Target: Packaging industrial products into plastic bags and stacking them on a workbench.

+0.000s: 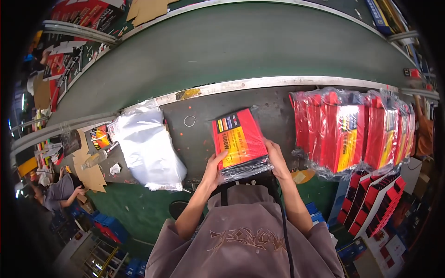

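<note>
A red power inverter [243,139] with a yellow and black label lies face up at the table's near edge, wrapped in a clear plastic bag. My left hand [212,170] grips its left side, thumb over the top near the label. On the opposite side my right hand [277,160] presses against the edge, fingers partly hidden by the bag. Loose plastic bunches up at the inverter's near end, close to my body. To the left lies a stack of flat clear plastic bags [147,148]. Several bagged red inverters [345,134] stand in a row to the right.
Beyond the worktable [194,153] runs a green conveyor belt [250,46] behind a pale metal rail [278,82]. Cardboard [90,173] and a clear bottle [94,160] lie far left. Red panels [371,204] stack below right. Another person [58,192] is at the left.
</note>
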